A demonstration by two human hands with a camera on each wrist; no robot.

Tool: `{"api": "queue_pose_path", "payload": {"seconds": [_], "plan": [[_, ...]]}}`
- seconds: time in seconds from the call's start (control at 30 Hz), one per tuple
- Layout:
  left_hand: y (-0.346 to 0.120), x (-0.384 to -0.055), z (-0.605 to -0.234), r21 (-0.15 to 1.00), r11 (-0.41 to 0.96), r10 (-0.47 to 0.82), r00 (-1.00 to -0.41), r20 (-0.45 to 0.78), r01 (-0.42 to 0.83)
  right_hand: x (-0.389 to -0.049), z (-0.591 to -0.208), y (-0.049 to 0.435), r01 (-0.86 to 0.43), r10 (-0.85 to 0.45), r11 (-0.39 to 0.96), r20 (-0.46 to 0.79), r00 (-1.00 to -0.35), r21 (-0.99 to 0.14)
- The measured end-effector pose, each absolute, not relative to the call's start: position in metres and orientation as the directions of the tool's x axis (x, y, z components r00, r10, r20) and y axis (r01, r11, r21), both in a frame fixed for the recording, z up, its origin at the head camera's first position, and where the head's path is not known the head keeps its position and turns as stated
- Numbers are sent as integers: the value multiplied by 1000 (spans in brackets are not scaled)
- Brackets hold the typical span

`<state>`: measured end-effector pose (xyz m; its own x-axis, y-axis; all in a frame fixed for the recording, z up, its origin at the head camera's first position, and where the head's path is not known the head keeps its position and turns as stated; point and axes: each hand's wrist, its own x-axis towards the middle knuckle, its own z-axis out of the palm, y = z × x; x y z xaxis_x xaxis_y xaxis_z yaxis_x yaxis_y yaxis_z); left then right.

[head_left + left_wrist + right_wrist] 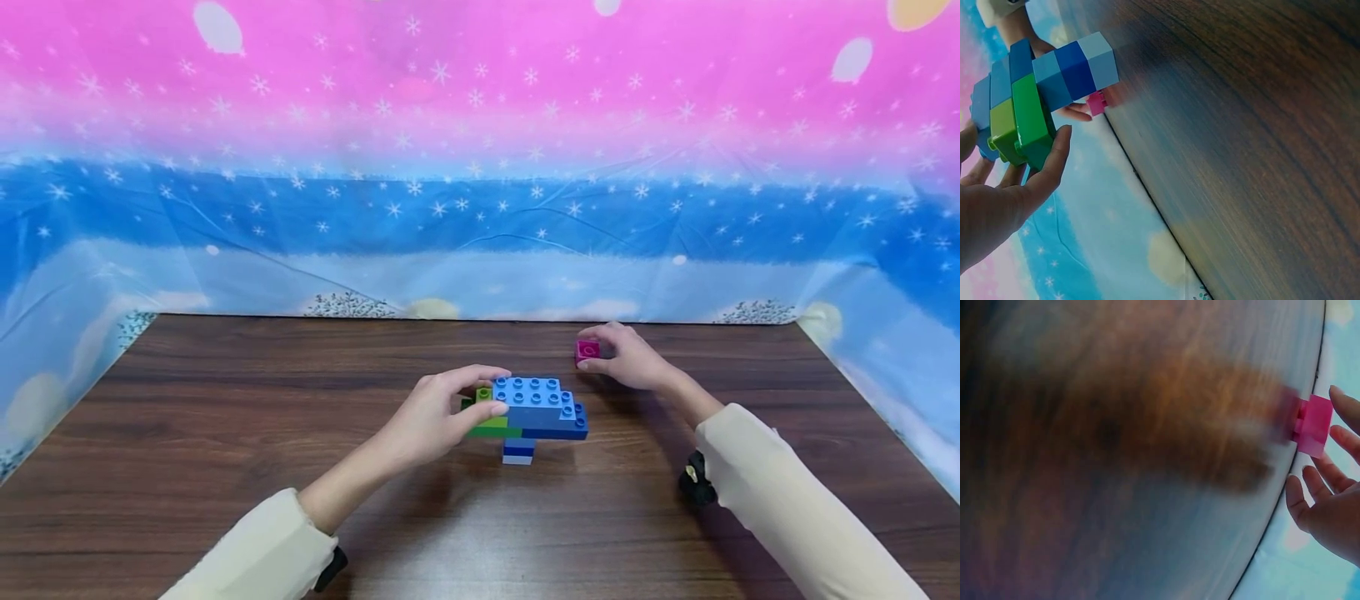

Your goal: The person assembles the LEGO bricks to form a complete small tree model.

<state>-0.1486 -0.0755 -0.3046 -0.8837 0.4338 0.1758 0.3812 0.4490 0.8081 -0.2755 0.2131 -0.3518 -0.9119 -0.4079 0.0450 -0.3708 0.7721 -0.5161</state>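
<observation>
Light blue, dark blue and green bricks make up a T-shaped toy brick build, wide on top with a narrow stem below. My left hand grips its left, green end between thumb and fingers. In the left wrist view the green brick and the stem show from below. Farther back and to the right, my right hand pinches a small pink brick close over the table. The brick is upside down, its hollow side up. Its studs face the tabletop in the right wrist view.
A brown wood-grain table spreads under both hands. Along its back and sides hangs a pink and blue snowflake cloth, close behind the pink brick. Dark straps show at both sleeves.
</observation>
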Motion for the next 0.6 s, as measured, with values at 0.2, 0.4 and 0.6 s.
{"api": "queue_pose_path", "payload": {"seconds": [0.2,0.4,0.6], "plan": [[-75,-149,-305,806,451,431,-884,179,383,-273,-353,209,-379,-401,770,73,-913,-513],[-75,-149,-305,806,456,428,-887,173,377,-266,-352,212,-366,-402,769,48,-914,-524],[-76,-149,-306,802,458,430,-886,176,382,-253,-342,219,-407,-444,738,67,-894,-539]]}}
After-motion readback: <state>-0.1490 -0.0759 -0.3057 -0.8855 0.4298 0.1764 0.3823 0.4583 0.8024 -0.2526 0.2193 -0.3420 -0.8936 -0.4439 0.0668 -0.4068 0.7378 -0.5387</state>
